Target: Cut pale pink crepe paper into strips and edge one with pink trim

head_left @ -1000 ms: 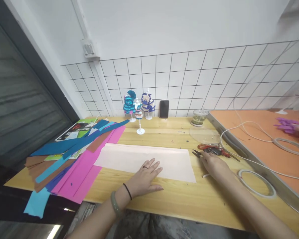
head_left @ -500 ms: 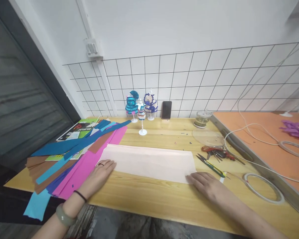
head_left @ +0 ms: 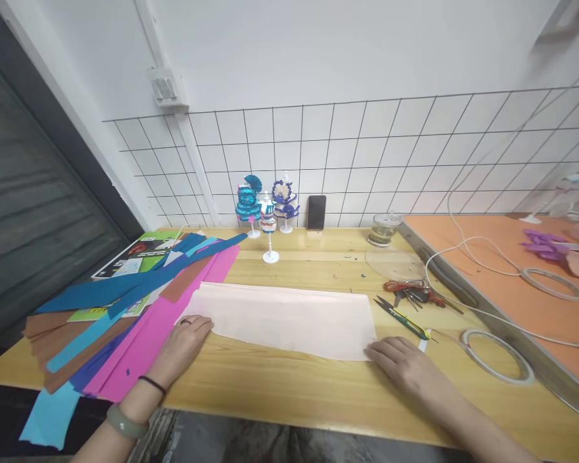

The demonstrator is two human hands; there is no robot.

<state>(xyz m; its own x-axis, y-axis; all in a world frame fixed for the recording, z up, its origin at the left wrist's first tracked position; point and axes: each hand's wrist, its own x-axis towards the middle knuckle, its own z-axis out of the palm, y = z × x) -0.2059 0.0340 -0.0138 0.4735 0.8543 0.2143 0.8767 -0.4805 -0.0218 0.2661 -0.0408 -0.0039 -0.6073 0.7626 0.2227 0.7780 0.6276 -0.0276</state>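
Observation:
A long pale pink paper sheet [head_left: 289,316] lies flat across the wooden table [head_left: 299,392]. My left hand [head_left: 183,344] rests at the sheet's near left corner, fingers together and touching the edge. At the near right corner my right hand [head_left: 399,361] lies with its fingertips on the paper's edge. Neither hand is lifting the paper. Small green-handled scissors [head_left: 403,317] lie just right of the sheet, close to my right hand.
Strips of blue, brown and magenta paper [head_left: 125,302] pile up at the left. Paper figurines on stands [head_left: 266,215], a phone [head_left: 316,212] and a glass jar [head_left: 382,229] line the tiled wall. Keys [head_left: 415,292], tape rings [head_left: 498,357] and an orange board [head_left: 521,283] are at the right.
My left hand slid from the sheet's middle to its left corner. My right hand left the scissors and keys and came to the right corner. The view shifted slightly.

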